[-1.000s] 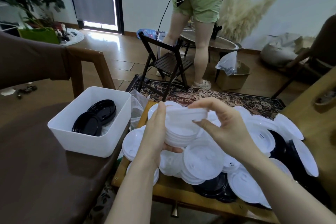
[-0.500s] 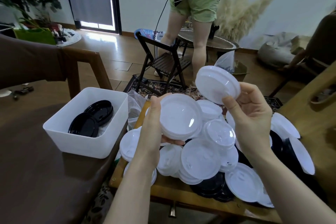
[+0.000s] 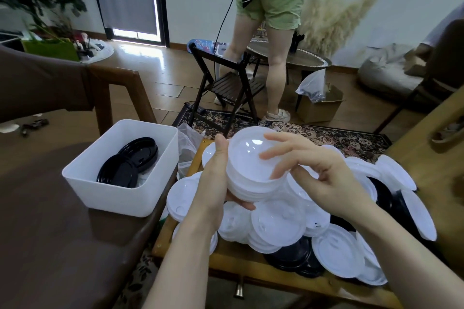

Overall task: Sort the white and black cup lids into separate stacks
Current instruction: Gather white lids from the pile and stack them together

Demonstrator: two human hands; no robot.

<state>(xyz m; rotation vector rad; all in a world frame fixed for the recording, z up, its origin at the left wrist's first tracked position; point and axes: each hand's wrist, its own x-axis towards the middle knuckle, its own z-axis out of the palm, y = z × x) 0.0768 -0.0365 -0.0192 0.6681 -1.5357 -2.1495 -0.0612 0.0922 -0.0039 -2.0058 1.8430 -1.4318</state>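
Observation:
My left hand (image 3: 213, 183) grips a stack of white lids (image 3: 251, 173) from its left side and underneath, above the low wooden table (image 3: 251, 273). My right hand (image 3: 319, 170) rests on the stack's top lid with fingers spread, the fingertips touching its upper face. Beneath the hands lies a loose pile of white lids (image 3: 278, 226) mixed with black lids (image 3: 291, 256). More black lids (image 3: 128, 165) lie inside a white plastic bin (image 3: 118, 190) at the left.
The bin stands on a brown surface (image 3: 62, 233) to the left. A person stands behind a dark folding chair (image 3: 226, 83) beyond the table. A cardboard box (image 3: 319, 105) sits on the floor; a patterned rug (image 3: 326, 133) lies under the table.
My right hand brought a white lid down from above right and set it on the stack held in my left hand. The left hand kept its grip on the stack.

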